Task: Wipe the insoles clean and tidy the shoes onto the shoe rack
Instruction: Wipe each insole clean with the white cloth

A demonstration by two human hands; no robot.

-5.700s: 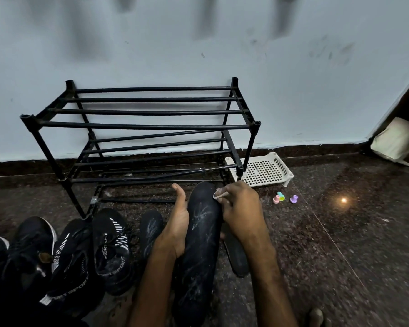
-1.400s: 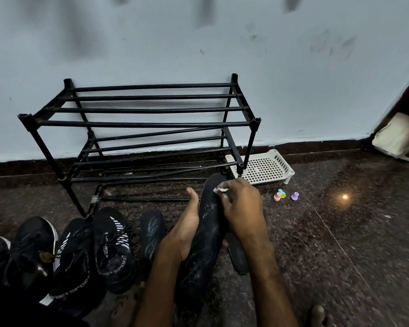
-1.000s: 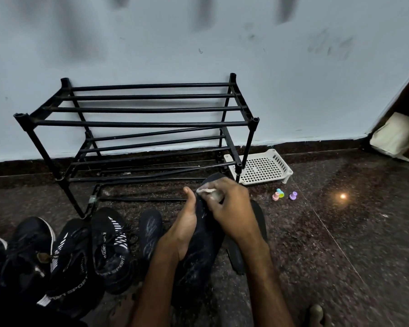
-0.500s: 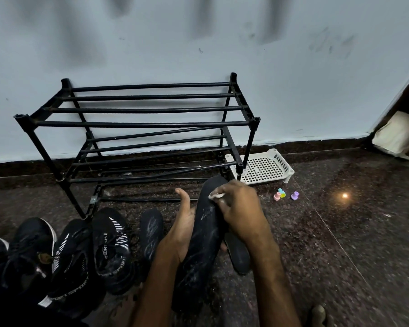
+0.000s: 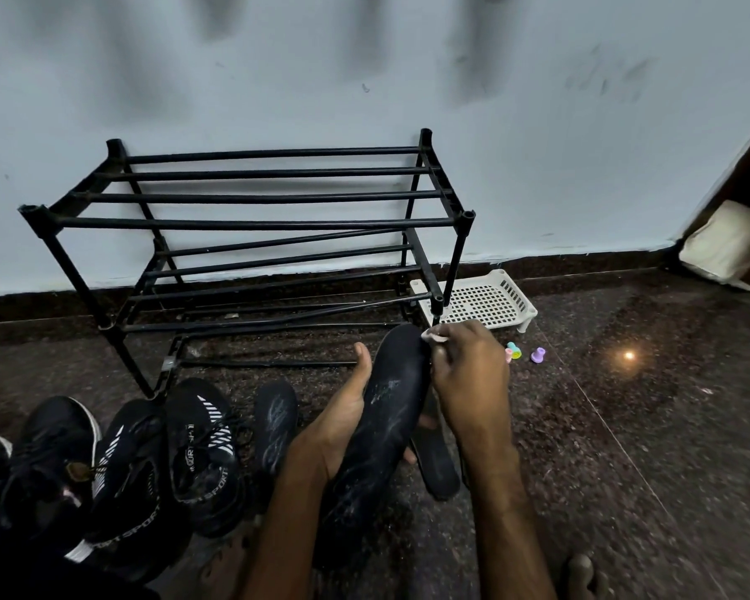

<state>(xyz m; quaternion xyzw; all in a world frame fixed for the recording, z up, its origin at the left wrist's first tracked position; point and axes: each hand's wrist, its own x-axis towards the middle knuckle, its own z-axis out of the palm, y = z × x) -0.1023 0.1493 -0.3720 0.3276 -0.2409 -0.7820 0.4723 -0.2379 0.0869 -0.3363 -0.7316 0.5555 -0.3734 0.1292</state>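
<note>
My left hand (image 5: 343, 422) cradles a long black insole (image 5: 386, 426) from below, thumb up along its left edge. White scuff marks streak its surface. My right hand (image 5: 468, 378) pinches a small pale wipe (image 5: 433, 336) against the insole's top right edge. A second black insole (image 5: 436, 465) lies on the floor under my right wrist, and a third (image 5: 276, 422) lies left of my left hand. The empty black shoe rack (image 5: 252, 223) stands against the wall behind. Several black sport shoes (image 5: 200, 452) sit at the lower left.
A white perforated plastic tray (image 5: 481, 298) stands by the rack's right leg. Small pastel plastic pieces (image 5: 537, 355) lie on the dark stone floor to the right. A beige bag (image 5: 732, 244) leans in the far right corner. A toe shows at the bottom right.
My right hand has rubbed the wipe back and forth across the insole's tip and now sits at its top right edge. The left hand has kept holding the insole.
</note>
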